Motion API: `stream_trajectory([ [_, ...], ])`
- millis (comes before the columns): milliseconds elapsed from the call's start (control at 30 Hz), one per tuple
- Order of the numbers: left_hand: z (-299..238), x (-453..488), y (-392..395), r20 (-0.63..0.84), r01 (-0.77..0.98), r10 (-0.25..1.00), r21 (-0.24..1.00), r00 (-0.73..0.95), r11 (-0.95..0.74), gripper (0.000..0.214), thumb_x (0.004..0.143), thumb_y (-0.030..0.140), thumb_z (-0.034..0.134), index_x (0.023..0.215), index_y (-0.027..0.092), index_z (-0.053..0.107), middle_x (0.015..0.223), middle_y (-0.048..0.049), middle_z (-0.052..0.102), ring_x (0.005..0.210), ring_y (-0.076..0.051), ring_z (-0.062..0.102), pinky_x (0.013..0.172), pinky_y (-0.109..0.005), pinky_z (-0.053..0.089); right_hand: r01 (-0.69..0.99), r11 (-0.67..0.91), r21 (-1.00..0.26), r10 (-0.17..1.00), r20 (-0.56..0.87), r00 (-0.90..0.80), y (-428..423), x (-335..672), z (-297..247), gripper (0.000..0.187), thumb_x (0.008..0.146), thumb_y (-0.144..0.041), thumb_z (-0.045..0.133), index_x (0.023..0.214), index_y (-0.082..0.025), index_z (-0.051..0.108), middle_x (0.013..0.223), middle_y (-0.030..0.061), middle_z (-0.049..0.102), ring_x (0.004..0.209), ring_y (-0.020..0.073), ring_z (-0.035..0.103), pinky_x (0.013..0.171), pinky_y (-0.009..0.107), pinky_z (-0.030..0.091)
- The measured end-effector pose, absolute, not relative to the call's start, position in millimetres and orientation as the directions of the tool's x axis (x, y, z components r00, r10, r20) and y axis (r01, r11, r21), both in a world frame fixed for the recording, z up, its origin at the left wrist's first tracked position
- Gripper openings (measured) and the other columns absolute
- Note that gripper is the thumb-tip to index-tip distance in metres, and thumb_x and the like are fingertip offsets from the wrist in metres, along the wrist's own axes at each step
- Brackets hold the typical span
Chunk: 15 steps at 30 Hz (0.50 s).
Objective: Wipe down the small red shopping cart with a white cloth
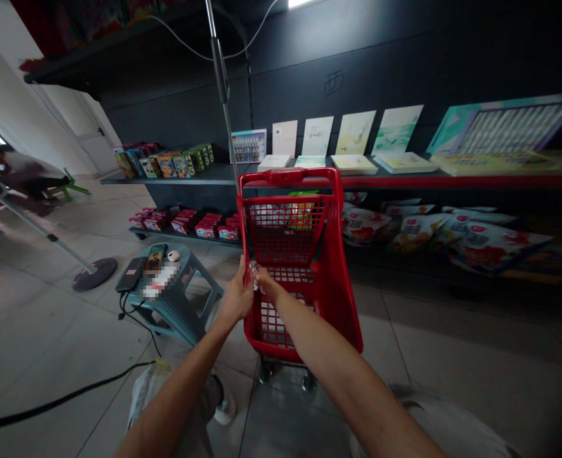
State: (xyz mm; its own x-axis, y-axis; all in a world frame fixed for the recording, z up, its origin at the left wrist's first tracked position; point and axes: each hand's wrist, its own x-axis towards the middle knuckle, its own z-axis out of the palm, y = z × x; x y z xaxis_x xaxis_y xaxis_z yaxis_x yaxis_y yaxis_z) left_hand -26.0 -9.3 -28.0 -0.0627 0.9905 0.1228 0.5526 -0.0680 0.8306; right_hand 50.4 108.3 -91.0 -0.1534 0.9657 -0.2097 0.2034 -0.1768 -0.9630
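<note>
Cart (pixel 341 296) stands just ahead, left hand (pixel 238 297) at its left side, grip unclear, right hand (pixel 266 282) alongside pinching a pale wad (pixel 253 272).

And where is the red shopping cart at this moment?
In the head view, the red shopping cart stands at the centre, before the shelf, right of the stool.

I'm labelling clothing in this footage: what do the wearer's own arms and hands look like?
The left hand and right hand are gloveless. Both forearms show bare, without sleeves, watch or bracelet. Rings are too small to tell.
</note>
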Motion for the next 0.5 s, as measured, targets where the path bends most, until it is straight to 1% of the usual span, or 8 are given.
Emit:
stream_trajectory([
  [67, -28, -26, -9, 0.12, 0.562, 0.99, 0.825, -0.068, -0.062, 0.076, 0.093, 0.02, 0.049, 0.166, 0.015, 0.027, 0.145, -0.0121, 0.066, 0.126, -0.026, 0.067, 0.113, -0.038, 0.047, 0.122, -0.252, -0.96, 0.96, -0.264, -0.09, 118, 47, -91, 0.027, 0.102, -0.032, 0.062, 0.12, -0.012, 0.065, 0.099, 0.0054, 0.07, 0.077, 0.0133, 0.067, 0.071, 0.028, 0.059],
  [133, -27, -26, -9, 0.118, 0.569, 0.99, 0.82, -0.073, -0.056, 0.078, 0.091, 0.017, 0.049, 0.166, 0.016, 0.026, 0.146, -0.0109, 0.065, 0.128, -0.026, 0.066, 0.116, -0.037, 0.045, 0.052, -0.272, -0.961, 0.961, -0.274, -0.036, 131, 44, -84, 0.024, 0.1, -0.023, 0.058, 0.119, -0.01, 0.066, 0.082, 0.0024, 0.068, 0.063, 0.0109, 0.063, 0.062, 0.024, 0.054],
  [233, -27, -25, -8, 0.131, 0.564, 0.989, 0.823, -0.066, -0.071, 0.079, 0.091, 0.017, 0.048, 0.166, 0.015, 0.026, 0.146, -0.0099, 0.065, 0.127, -0.025, 0.066, 0.116, -0.035, 0.044, -0.012, -0.235, -0.972, 0.971, -0.236, 0.027, 147, 43, -66, 0.034, 0.094, -0.018, 0.056, 0.126, -0.012, 0.065, 0.073, 0.0007, 0.068, 0.058, 0.0119, 0.062, 0.061, 0.023, 0.052],
  [300, -26, -24, -8, 0.135, 0.564, 0.989, 0.823, -0.066, -0.074, 0.081, 0.089, 0.016, 0.049, 0.166, 0.015, 0.025, 0.145, -0.0093, 0.066, 0.124, -0.025, 0.068, 0.114, -0.035, 0.046, 0.011, -0.163, -0.987, 0.986, -0.163, 0.037, 150, 45, -56, 0.043, 0.091, -0.017, 0.054, 0.133, -0.016, 0.064, 0.086, 0.0033, 0.074, 0.069, 0.0142, 0.068, 0.067, 0.023, 0.054],
  [367, -25, -22, -9, 0.128, 0.573, 0.989, 0.817, -0.068, -0.066, 0.083, 0.088, 0.015, 0.049, 0.167, 0.016, 0.023, 0.142, -0.0093, 0.068, 0.121, -0.025, 0.07, 0.111, -0.035, 0.048, 0.083, -0.066, -0.994, 0.998, -0.065, 0.015, 147, 51, -51, 0.05, 0.086, -0.012, 0.054, 0.134, -0.018, 0.065, 0.107, 0.0068, 0.076, 0.093, 0.0174, 0.072, 0.081, 0.025, 0.054],
  [400, -25, -22, -9, 0.125, 0.582, 0.99, 0.811, -0.07, -0.062, 0.084, 0.087, 0.014, 0.049, 0.167, 0.016, 0.023, 0.141, -0.0099, 0.069, 0.119, -0.025, 0.07, 0.11, -0.035, 0.048, 0.137, -0.022, -0.99, 1.0, -0.024, -0.015, 143, 54, -51, 0.052, 0.083, -0.009, 0.055, 0.133, -0.019, 0.065, 0.116, 0.0082, 0.075, 0.105, 0.0191, 0.07, 0.089, 0.026, 0.053],
  [467, -24, -20, -9, 0.123, 0.601, 0.99, 0.797, -0.073, -0.055, 0.084, 0.087, 0.013, 0.048, 0.167, 0.014, 0.023, 0.139, -0.0117, 0.07, 0.118, -0.025, 0.071, 0.108, -0.035, 0.048, 0.254, 0.04, -0.966, 0.992, 0.008, -0.125, 132, 64, -55, 0.053, 0.078, -0.007, 0.058, 0.128, -0.018, 0.067, 0.124, 0.0106, 0.072, 0.119, 0.0228, 0.065, 0.099, 0.029, 0.049],
  [500, -24, -20, -9, 0.124, 0.608, 0.989, 0.792, -0.076, -0.052, 0.083, 0.086, 0.013, 0.048, 0.166, 0.014, 0.024, 0.137, -0.0125, 0.071, 0.117, -0.025, 0.071, 0.108, -0.035, 0.048, 0.297, 0.051, -0.954, 0.982, -0.006, -0.188, 125, 69, -59, 0.05, 0.076, -0.006, 0.059, 0.124, -0.017, 0.068, 0.121, 0.0111, 0.073, 0.119, 0.0241, 0.064, 0.099, 0.03, 0.048],
])
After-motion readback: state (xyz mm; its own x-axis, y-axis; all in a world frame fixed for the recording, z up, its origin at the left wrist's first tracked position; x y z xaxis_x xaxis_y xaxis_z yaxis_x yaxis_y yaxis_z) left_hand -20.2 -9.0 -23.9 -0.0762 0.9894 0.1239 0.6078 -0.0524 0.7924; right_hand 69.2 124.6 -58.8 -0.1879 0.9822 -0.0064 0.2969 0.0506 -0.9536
